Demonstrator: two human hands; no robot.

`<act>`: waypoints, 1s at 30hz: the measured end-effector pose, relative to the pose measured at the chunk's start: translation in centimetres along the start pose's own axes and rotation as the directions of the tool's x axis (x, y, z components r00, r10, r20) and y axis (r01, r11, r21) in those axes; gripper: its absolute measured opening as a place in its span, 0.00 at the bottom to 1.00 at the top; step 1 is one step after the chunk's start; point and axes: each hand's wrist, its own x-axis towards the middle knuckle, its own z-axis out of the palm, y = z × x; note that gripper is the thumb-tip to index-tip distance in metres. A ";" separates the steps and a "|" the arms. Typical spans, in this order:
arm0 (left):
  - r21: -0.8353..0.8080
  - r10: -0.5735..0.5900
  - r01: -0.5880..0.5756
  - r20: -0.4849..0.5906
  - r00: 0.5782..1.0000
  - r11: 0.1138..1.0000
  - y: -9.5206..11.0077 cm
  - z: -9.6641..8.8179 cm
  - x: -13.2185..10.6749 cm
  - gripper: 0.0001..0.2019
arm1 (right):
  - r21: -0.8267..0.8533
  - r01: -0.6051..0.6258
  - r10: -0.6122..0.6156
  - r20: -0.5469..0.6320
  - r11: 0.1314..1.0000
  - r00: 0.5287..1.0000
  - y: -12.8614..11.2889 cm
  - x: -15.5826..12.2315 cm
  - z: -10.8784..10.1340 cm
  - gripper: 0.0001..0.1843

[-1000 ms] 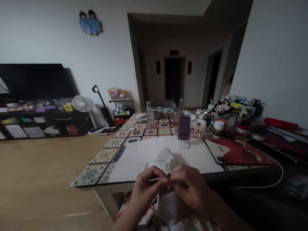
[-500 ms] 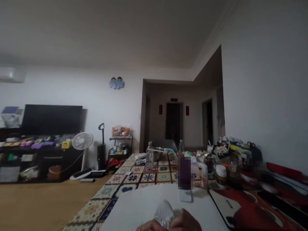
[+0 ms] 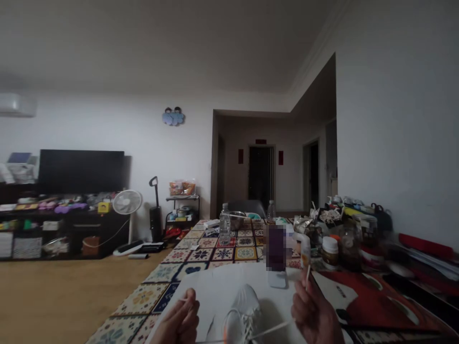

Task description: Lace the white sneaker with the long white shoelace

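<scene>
Head view: my right grip (image 3: 314,315) pinches a white shoelace (image 3: 274,328) that crosses a white sneaker (image 3: 243,317) toward my curled left grip (image 3: 179,319); I cannot tell if that one holds it. The sneaker lies on white paper (image 3: 211,286) on the tiled desk (image 3: 154,298).

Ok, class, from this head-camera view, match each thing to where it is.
Things:
1. White sneaker
2. White shoelace
3. Clear water bottle
4. Standing fan

Places:
A. Beside the dark TV cabinet
B. Running from the shoe to the right hand
C. On a white sheet
D. Upright on the patterned tabletop

Pairs: 1-C, 2-B, 3-D, 4-A
</scene>
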 end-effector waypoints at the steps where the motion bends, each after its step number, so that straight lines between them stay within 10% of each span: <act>1: 0.087 -0.002 0.001 0.009 1.000 0.996 0.1 -0.5 0.1 0.27 | -0.038 -0.009 0.008 -0.024 0.999 1.000 -0.5 -0.2 -0.5 0.13; 6: 0.577 -0.136 0.008 0.180 0.974 0.817 -0.7 -0.6 -0.2 0.29 | -0.553 -0.289 0.282 -0.099 0.781 0.954 -0.7 -1.0 -1.2 0.25; 10: 0.850 -0.246 -0.046 0.203 0.948 0.526 -1.5 0.9 -1.1 0.24 | -0.923 -0.204 0.240 -0.128 0.327 0.962 0.6 -1.1 0.5 0.27; 13: 0.909 -0.267 -0.070 0.193 0.944 0.411 -1.6 1.5 -1.8 0.16 | -0.967 -0.153 0.290 -0.089 0.206 0.953 0.9 -1.3 1.6 0.22; 18: 0.858 -0.318 0.050 0.135 0.938 0.511 -1.2 1.3 -2.0 0.16 | -0.930 -0.199 0.406 -0.059 0.310 0.912 0.0 -1.6 1.4 0.16; 25: 0.622 -0.107 -0.256 0.485 0.868 0.739 -0.7 1.2 -1.5 0.18 | -0.634 -0.257 0.362 0.040 0.730 0.931 0.1 -1.6 1.7 0.18; 30: 0.334 -0.100 -0.079 0.486 0.868 0.939 -3.6 2.7 -1.6 0.20 | -0.345 -0.304 0.308 -0.047 0.888 0.950 2.7 -1.3 2.9 0.20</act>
